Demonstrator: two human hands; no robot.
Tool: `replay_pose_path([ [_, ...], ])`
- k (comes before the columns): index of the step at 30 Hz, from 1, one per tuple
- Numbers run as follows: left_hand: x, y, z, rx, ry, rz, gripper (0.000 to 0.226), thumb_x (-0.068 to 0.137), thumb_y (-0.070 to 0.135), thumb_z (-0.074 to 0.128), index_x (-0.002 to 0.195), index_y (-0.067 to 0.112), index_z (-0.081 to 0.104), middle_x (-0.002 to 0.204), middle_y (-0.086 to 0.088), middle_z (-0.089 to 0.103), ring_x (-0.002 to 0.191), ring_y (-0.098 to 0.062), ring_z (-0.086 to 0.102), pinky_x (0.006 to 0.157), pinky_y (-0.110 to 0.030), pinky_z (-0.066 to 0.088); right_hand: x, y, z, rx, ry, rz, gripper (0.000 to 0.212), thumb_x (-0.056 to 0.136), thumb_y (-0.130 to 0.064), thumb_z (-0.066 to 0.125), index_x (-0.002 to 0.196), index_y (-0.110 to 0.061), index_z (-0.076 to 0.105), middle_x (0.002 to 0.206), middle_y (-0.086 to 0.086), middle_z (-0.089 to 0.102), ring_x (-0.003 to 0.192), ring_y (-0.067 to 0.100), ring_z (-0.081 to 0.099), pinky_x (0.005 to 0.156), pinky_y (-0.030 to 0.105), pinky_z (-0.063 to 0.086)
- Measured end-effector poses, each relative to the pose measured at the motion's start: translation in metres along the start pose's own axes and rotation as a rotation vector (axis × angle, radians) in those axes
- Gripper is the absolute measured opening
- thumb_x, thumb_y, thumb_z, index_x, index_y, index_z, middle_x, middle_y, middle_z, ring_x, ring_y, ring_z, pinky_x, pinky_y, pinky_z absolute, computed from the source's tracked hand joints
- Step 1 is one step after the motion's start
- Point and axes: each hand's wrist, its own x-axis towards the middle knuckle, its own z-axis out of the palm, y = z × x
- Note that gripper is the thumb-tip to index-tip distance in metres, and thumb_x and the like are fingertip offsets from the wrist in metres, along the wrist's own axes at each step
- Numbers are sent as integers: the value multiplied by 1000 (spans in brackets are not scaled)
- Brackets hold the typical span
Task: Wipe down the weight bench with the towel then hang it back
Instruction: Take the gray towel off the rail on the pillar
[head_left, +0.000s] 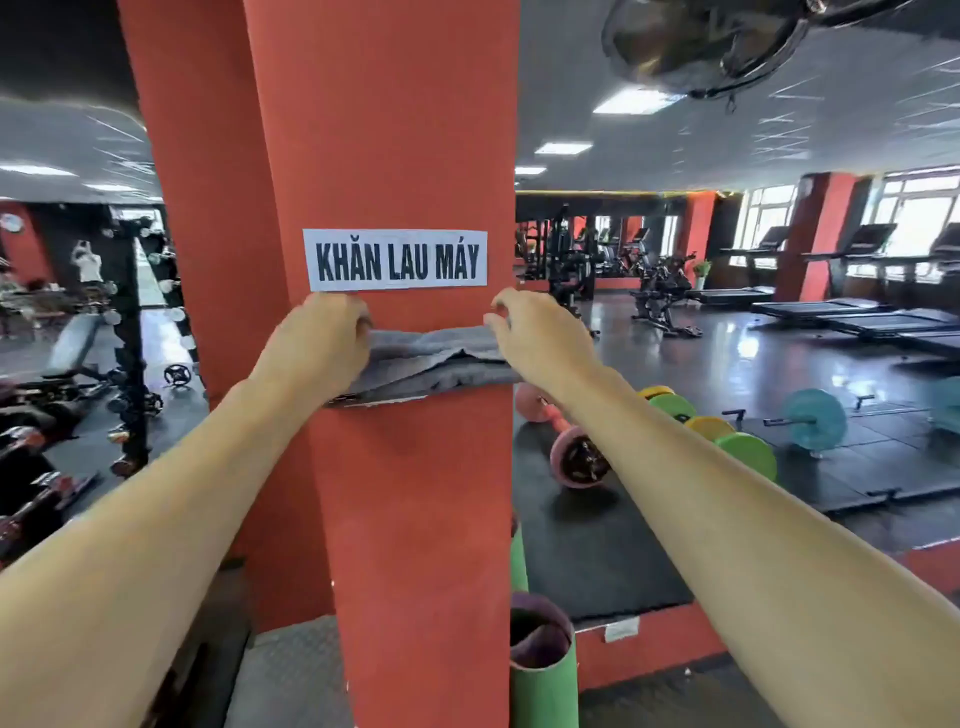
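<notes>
A grey towel (431, 361) stretches flat across the front of a red pillar (405, 130), just under a white paper sign (396, 260) with black lettering. My left hand (322, 335) pinches the towel's left end against the pillar. My right hand (535, 335) pinches its right end near the pillar's right edge. The towel's lower fold sags a little between my hands. A black weight bench (72, 348) stands far off at the left, behind the pillar's left side.
Rolled green mats (543, 670) lean at the pillar's base on the right. Barbells with coloured plates (727, 441) lie on black floor mats to the right. A dumbbell rack (132, 332) stands at left. Treadmills (857, 260) line the far windows. A person stands far back left.
</notes>
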Motion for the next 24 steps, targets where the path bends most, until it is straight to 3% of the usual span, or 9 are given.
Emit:
replay_pose_path([
  [2,21,-13,10,-16,-48,-5,31,95,0,49,108,3,77,114,-21,74,104,-39,67,91,-43,54,18,3,12,-71,-38,41,31,105,-26,48,130,-13,61,129,9,66,114,28,62,92,44,53],
  [7,57,-33,33,42,-138,44,23,86,-2,62,104,5,76,114,-18,70,100,-38,66,88,-46,56,56,10,33,-209,-203,67,32,102,-23,56,132,-12,59,135,13,58,114,32,60,87,40,47],
  [11,71,-39,42,227,-231,8,21,86,15,74,104,5,70,104,-17,65,92,-39,64,79,-44,55,72,4,42,-287,-298,115,30,98,-24,66,120,-3,65,119,13,69,100,30,68,90,47,56],
  [14,73,-39,42,296,-206,-8,19,89,16,71,104,5,67,95,-14,59,86,-37,59,77,-42,46,74,0,42,-287,-316,147,27,96,-23,68,112,-1,69,109,12,73,94,28,71,89,46,58],
  [16,73,-35,38,299,-137,23,16,90,13,66,103,4,67,101,-18,66,94,-40,61,80,-42,43,71,-3,37,-304,-228,146,24,97,-23,67,109,-2,70,111,12,71,91,26,69,85,40,55],
  [19,68,-23,24,115,-5,98,19,98,15,57,109,0,58,113,-29,62,106,-50,60,82,-50,45,54,-10,19,-357,45,130,15,100,-17,60,110,-7,63,109,11,65,93,30,66,72,35,41],
  [22,56,-5,10,33,185,294,27,100,17,49,117,-5,48,99,-38,58,89,-55,59,65,-50,39,19,-12,-9,-397,289,135,19,95,-2,57,113,-7,56,89,9,54,86,35,65,64,35,34],
  [24,46,12,5,-25,323,447,25,100,17,48,114,-4,47,83,-36,56,75,-52,57,59,-46,33,-9,-9,-32,-393,428,148,23,91,6,53,109,-7,54,84,6,50,81,35,62,60,38,37],
])
